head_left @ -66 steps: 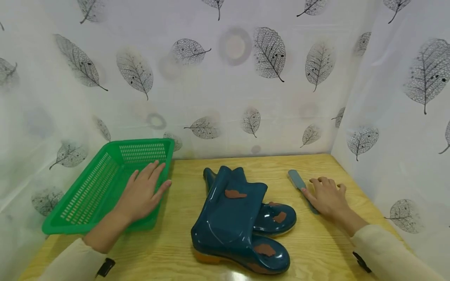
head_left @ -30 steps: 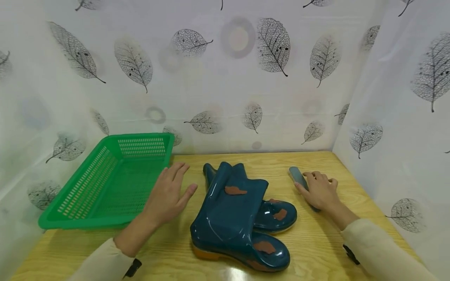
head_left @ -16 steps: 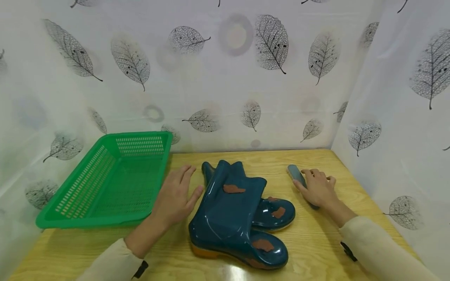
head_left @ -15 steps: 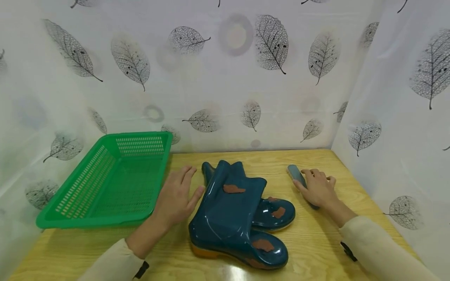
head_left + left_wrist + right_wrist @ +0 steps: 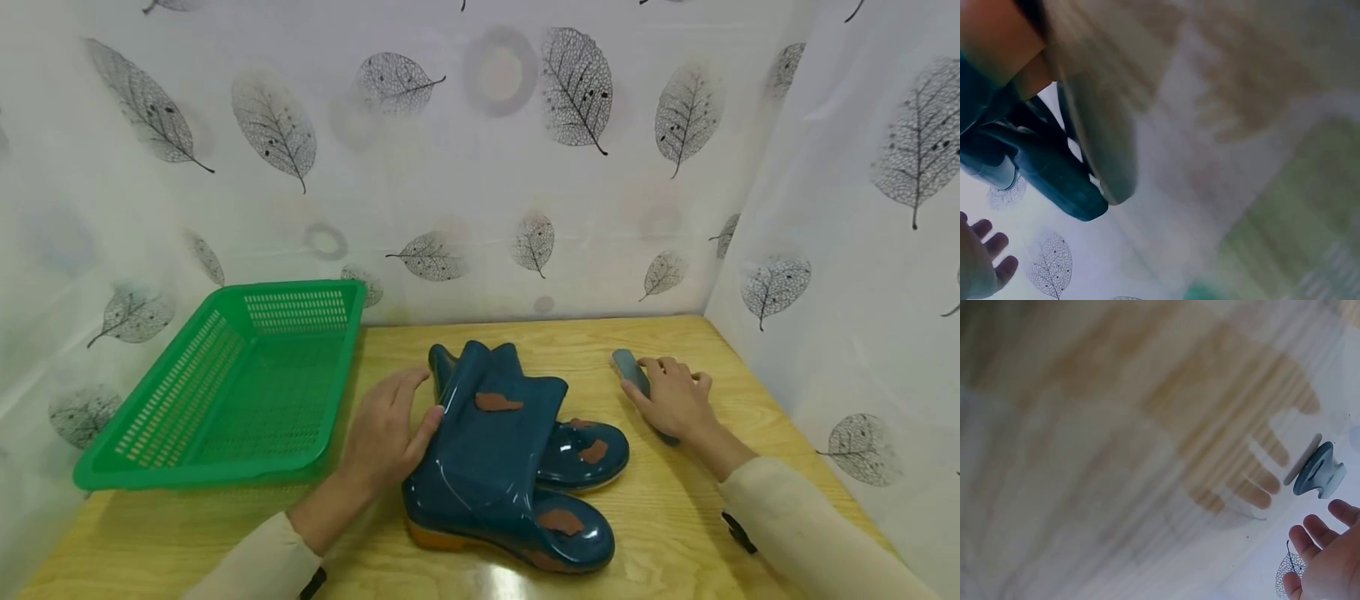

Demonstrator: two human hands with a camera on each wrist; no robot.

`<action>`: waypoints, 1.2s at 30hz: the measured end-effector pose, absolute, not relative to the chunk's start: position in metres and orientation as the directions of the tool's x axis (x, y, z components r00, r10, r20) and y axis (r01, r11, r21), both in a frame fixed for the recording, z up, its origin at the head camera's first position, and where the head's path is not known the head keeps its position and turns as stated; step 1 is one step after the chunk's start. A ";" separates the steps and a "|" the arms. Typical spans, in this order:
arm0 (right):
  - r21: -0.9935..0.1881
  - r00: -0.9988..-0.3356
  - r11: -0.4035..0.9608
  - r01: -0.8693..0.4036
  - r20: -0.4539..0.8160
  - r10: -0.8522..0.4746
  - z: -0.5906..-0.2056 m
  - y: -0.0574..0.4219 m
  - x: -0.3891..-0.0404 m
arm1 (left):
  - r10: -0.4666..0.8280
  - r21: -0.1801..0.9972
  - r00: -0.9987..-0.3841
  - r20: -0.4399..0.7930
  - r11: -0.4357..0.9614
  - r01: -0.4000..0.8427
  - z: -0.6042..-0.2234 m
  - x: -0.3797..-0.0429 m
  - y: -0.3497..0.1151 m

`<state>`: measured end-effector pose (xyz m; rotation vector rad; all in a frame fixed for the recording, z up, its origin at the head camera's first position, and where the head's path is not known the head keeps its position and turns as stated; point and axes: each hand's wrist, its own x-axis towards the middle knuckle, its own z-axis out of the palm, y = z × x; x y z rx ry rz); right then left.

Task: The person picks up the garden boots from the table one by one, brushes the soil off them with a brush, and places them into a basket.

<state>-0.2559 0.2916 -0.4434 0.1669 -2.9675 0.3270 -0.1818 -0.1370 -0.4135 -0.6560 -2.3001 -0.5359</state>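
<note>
A pair of dark teal rubber boots (image 5: 487, 467) with brown patches lies on the wooden table, toes to the right. Beside the shafts is my left hand (image 5: 390, 433), fingers extended, its thumb overlapping the near boot's edge in the head view. In the left wrist view that hand (image 5: 982, 265) appears apart from the boots (image 5: 1054, 175). My right hand (image 5: 675, 404) hovers over a narrow blue-grey tool (image 5: 630, 371), partly hiding it. The right wrist view has the loosely bent right hand (image 5: 1332, 565) close to the tool (image 5: 1321, 472), with a visible gap.
A green plastic basket (image 5: 206, 479) with slotted sides stands on the left of the table (image 5: 525, 332). Behind and at both sides hangs a white sheet (image 5: 480, 183) printed with leaves.
My left hand has moved right, from over the basket to the boot shafts. My right hand has shifted slightly left and farther over the blue-grey tool. Boots and basket stay put.
</note>
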 end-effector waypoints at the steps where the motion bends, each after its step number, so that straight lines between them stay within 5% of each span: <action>1: -0.207 -0.982 0.970 -0.127 0.162 -0.094 -0.443 0.291 -0.256 | 0.308 0.187 -0.626 0.716 0.780 0.598 -0.415 -0.182 -0.137; 8: -0.187 -0.983 0.976 -0.115 0.160 -0.085 -0.444 0.293 -0.255 | 0.345 0.124 -0.507 0.790 0.720 0.683 -0.421 -0.183 -0.131; 20: -0.155 -0.986 0.981 -0.113 0.143 -0.090 -0.451 0.292 -0.251 | 0.300 0.324 -0.711 0.636 0.732 0.599 -0.434 -0.162 -0.127; 36: -0.169 -0.978 0.975 -0.146 0.173 -0.117 -0.451 0.293 -0.259 | 0.436 0.279 -0.689 0.579 0.689 0.669 -0.444 -0.159 -0.134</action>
